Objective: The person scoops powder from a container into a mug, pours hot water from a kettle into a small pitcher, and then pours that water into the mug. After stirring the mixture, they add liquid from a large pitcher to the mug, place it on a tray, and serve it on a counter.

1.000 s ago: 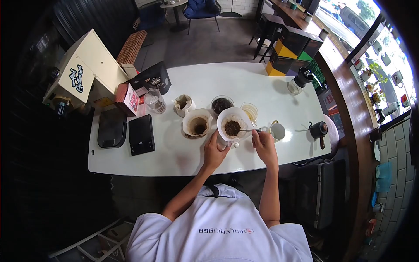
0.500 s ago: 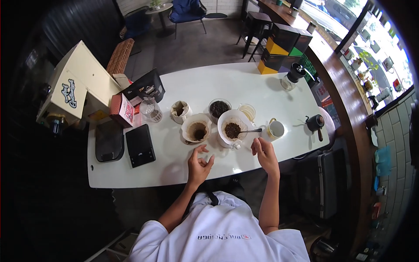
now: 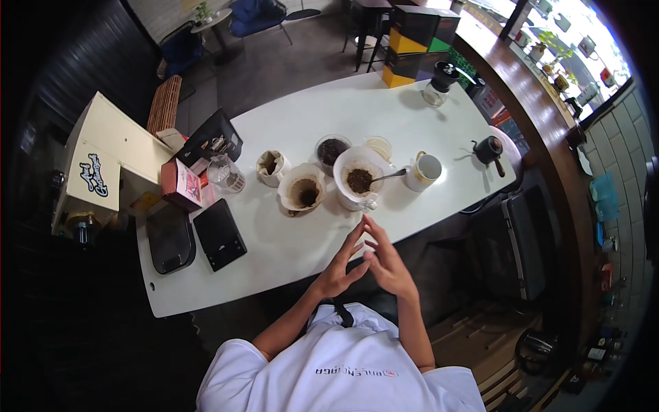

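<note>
My left hand (image 3: 338, 272) and my right hand (image 3: 388, 264) meet at the fingertips over the table's front edge, fingers spread, nothing held. Just beyond them stands a white dripper (image 3: 350, 159) with dark grounds in its paper filter and a spoon (image 3: 391, 176) resting in it. To its left is a second dripper (image 3: 288, 197) with a filter and wet grounds. A small cup (image 3: 268, 167) holding a folded filter is farther left. Behind the drippers sits a glass bowl of dark grounds or beans (image 3: 332, 150). A white mug (image 3: 423, 172) stands to the right.
On the white table (image 3: 288, 250) are a black scale (image 3: 220, 234), a dark tray (image 3: 170, 237), an empty glass (image 3: 225, 175), a hand grinder (image 3: 440, 84) and a black kettle (image 3: 489, 150). A cream machine (image 3: 103, 161) stands left; stacked boxes (image 3: 412, 44) stand at the back.
My hands have come together from apart, fingertips now touching. The view has shifted and turned, so the table looks more tilted. The spoon still rests in the dripper.
</note>
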{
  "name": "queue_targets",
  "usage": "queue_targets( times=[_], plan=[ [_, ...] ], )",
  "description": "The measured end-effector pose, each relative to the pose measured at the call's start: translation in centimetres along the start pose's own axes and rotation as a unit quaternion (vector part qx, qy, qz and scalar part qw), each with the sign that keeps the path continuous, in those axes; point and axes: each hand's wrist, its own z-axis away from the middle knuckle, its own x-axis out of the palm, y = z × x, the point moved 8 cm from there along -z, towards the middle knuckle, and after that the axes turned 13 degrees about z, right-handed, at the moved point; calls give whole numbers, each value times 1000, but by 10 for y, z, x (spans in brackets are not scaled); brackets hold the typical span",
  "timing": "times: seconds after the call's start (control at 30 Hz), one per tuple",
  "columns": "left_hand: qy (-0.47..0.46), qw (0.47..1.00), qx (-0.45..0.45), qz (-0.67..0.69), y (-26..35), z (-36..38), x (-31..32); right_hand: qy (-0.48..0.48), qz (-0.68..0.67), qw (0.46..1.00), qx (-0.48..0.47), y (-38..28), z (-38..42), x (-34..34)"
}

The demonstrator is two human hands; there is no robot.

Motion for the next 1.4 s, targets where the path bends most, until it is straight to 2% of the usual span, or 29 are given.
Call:
queue_targets(
  times=[0.13,0.27,0.47,0.63,0.77,0.83,0.9,1.0,1.03,1.1,1.13,1.17,1.23,1.3,1.37,1.4],
  plan=[
    [-82,996,1,-21,-1,-5,40,-7,-10,999,-31,-9,26,-4],
    [-155,986,-19,-61,-4,-20,98,41,46,998,-28,-9,68,-50],
    [-287,956,-46,-36,-29,-40,227,155,59,986,7,-12,165,-138],
    [-407,908,-102,18,-69,-39,350,299,107,947,39,5,272,-207],
    [-538,833,-126,40,-93,-22,451,398,147,904,52,1,369,-241],
    [-614,779,-112,66,-103,-9,491,449,168,876,52,-4,411,-254],
    [-700,700,-112,83,-105,3,525,468,218,856,16,-16,443,-259],
    [-813,551,-176,62,-120,21,555,478,224,849,-5,-16,481,-264],
    [-829,525,-181,66,-123,20,565,467,218,857,-21,-17,489,-263],
    [-910,398,-111,-10,-134,30,576,475,265,839,19,-7,507,-268],
    [-921,373,-110,-6,-137,29,589,482,254,839,15,-3,513,-268],
    [-949,292,-106,-46,-144,30,596,487,244,839,9,0,517,-271],
    [-979,130,-91,-127,-143,26,614,536,273,799,16,0,528,-285],
    [-987,103,-65,-102,-124,18,648,544,207,813,3,4,532,-297],
    [-978,-75,-19,-192,-140,5,647,556,243,795,15,7,539,-313],
    [-978,-85,-15,-189,-142,-1,656,554,272,786,20,8,539,-320]
  ],
)
